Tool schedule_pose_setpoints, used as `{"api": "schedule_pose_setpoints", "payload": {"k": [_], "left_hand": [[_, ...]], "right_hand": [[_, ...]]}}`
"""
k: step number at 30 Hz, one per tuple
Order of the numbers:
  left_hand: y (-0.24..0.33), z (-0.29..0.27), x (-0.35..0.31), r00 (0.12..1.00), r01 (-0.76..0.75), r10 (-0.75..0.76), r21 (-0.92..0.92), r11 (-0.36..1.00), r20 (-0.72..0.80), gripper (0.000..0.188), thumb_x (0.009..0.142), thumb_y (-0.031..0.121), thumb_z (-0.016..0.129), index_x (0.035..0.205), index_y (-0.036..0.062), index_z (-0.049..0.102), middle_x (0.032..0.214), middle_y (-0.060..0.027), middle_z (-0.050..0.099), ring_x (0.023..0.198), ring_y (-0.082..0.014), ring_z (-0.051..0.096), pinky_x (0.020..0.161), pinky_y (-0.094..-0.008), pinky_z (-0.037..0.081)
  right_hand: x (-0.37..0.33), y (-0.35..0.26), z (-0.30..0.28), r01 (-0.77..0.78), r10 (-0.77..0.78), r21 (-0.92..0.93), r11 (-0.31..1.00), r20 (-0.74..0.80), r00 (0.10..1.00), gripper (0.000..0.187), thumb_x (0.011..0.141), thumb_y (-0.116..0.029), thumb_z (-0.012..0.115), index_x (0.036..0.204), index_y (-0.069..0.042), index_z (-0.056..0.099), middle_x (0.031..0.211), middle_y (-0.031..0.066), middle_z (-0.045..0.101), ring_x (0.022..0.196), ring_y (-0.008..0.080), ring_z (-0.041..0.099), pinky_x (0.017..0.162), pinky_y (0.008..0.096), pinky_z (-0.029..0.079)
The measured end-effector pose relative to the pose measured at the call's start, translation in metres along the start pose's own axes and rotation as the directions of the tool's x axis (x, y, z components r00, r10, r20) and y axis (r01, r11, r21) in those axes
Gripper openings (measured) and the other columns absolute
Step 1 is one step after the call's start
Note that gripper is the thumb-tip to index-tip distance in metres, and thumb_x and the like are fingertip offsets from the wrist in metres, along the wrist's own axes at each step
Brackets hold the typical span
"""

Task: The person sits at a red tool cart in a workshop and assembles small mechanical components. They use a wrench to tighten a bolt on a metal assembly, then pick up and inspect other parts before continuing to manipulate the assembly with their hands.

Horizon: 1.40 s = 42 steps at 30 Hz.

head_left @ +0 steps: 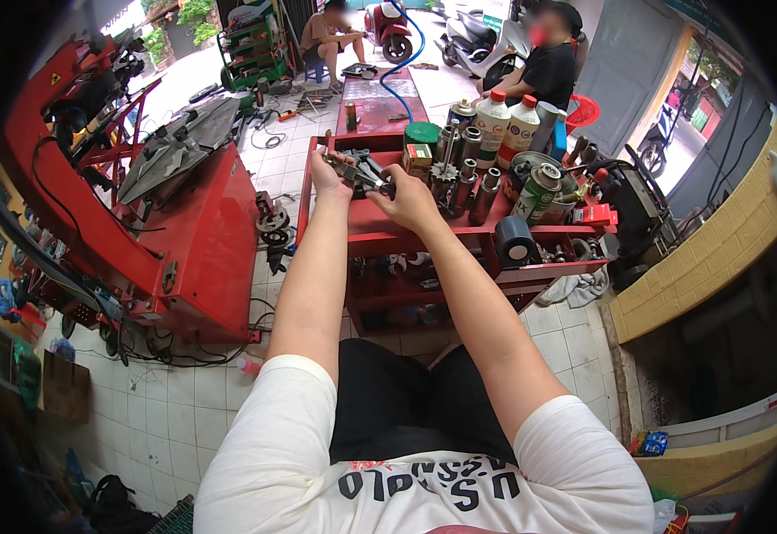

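Observation:
Both arms reach forward over a red tool cart (379, 219). Its far left corner has my left hand (328, 178) above it, fingers curled round a grey metal tool (350, 172) whose exact kind is too small to make out. My right hand (410, 203) is closed at the dark end of that tool, on its right side. More grey metal pieces (372, 164) show just beyond the hands, partly hidden. Right of my right hand stand several metal sockets (484, 198) and a toothed metal part (442, 174). A green-lidded container (420, 135) is behind them.
White bottles with red caps (519, 129), a green can (541, 191) and a black cylinder (515, 240) crowd the cart's right. A red machine (201, 240) stands left. One person (548, 67) sits beyond the cart, another (330, 40) farther back. A blue hose (397, 84) hangs ahead.

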<state>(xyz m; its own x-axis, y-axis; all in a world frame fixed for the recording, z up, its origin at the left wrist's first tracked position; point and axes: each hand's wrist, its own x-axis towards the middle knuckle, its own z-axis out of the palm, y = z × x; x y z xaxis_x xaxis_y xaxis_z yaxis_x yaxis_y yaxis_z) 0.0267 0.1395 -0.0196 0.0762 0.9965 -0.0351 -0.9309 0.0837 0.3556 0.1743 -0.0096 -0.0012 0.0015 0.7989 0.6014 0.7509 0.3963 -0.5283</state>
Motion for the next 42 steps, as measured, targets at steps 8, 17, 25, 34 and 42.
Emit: {"api": "schedule_pose_setpoints", "payload": {"k": [8, 17, 25, 34, 42], "left_hand": [[-0.004, 0.001, 0.000, 0.999, 0.034, -0.034, -0.008, 0.999, 0.011, 0.030, 0.093, 0.032, 0.059, 0.072, 0.0124, 0.050, 0.064, -0.0018, 0.053, 0.060, -0.0173, 0.053, 0.066, -0.0354, 0.052], [-0.002, -0.001, 0.000, 0.999, 0.035, -0.035, -0.017, 0.999, 0.015, 0.032, 0.093, 0.033, 0.058, 0.070, 0.0125, 0.049, 0.063, -0.0026, 0.053, 0.060, -0.0186, 0.053, 0.067, -0.0352, 0.052], [-0.002, 0.000, -0.005, 0.999, 0.008, -0.011, -0.058, 0.998, -0.043, 0.028, 0.094, 0.031, 0.056, 0.074, 0.0120, 0.049, 0.065, -0.0016, 0.051, 0.061, -0.0160, 0.052, 0.065, -0.0353, 0.052], [-0.009, 0.003, -0.007, 0.999, 0.029, -0.028, -0.039, 0.999, 0.017, 0.028, 0.092, 0.031, 0.059, 0.073, 0.0138, 0.049, 0.065, 0.0000, 0.050, 0.061, -0.0150, 0.052, 0.064, -0.0348, 0.050], [-0.003, -0.005, 0.002, 0.999, 0.023, -0.021, -0.041, 0.999, 0.042, 0.029, 0.091, 0.033, 0.061, 0.072, 0.0139, 0.050, 0.064, -0.0008, 0.051, 0.060, -0.0166, 0.053, 0.065, -0.0360, 0.050]], "right_hand": [[0.004, 0.002, -0.002, -0.100, 0.121, -0.150, 0.984, 0.141, 0.983, 0.034, 0.092, -0.035, 0.074, 0.102, -0.004, 0.064, 0.085, 0.0220, 0.071, 0.083, 0.0442, 0.068, 0.073, 0.0528, 0.052], [0.000, 0.006, 0.004, 0.000, 0.006, -0.143, 0.990, 0.042, 0.999, 0.035, 0.093, -0.037, 0.070, 0.105, -0.005, 0.064, 0.085, 0.0205, 0.072, 0.083, 0.0427, 0.069, 0.074, 0.0518, 0.054], [-0.004, -0.006, 0.001, 0.076, -0.079, -0.071, 0.995, -0.048, 0.996, 0.032, 0.093, -0.035, 0.071, 0.099, -0.004, 0.061, 0.081, 0.0214, 0.069, 0.080, 0.0438, 0.067, 0.069, 0.0531, 0.051], [-0.002, 0.008, 0.004, 0.055, -0.045, -0.208, 0.977, 0.052, 0.998, 0.033, 0.093, -0.034, 0.072, 0.100, -0.004, 0.059, 0.079, 0.0214, 0.067, 0.077, 0.0442, 0.066, 0.067, 0.0528, 0.050], [-0.002, -0.007, 0.001, 0.138, -0.144, -0.128, 0.982, -0.042, 0.989, 0.027, 0.096, -0.031, 0.066, 0.096, -0.005, 0.063, 0.075, 0.0205, 0.069, 0.073, 0.0436, 0.067, 0.066, 0.0546, 0.051]]}}
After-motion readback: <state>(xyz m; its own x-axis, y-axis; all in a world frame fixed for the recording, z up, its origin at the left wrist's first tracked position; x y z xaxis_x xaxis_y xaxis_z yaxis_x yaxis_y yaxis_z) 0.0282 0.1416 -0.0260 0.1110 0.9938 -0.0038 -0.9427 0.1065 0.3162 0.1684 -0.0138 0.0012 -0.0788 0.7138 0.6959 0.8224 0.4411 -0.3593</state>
